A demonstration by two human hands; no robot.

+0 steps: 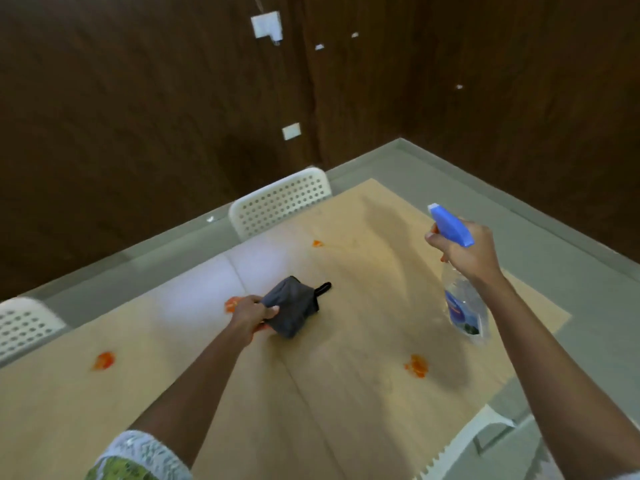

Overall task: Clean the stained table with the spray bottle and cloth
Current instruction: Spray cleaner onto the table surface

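The light wooden table (346, 393) carries several orange-red stains: one at the left (103, 360), one by my left hand (231, 304), a small one farther back (317, 243) and one at the front right (417, 366). My left hand (250, 317) grips a folded dark grey cloth (292, 306) that rests on the table near the middle. My right hand (465, 252) holds a clear spray bottle (464, 303) with a blue trigger head above the table's right side, nozzle pointing up and left.
A white perforated chair (280, 202) stands at the table's far side and another (24, 323) at the left. A white chair part (481, 431) shows at the near right. Grey floor and dark wood walls surround the table.
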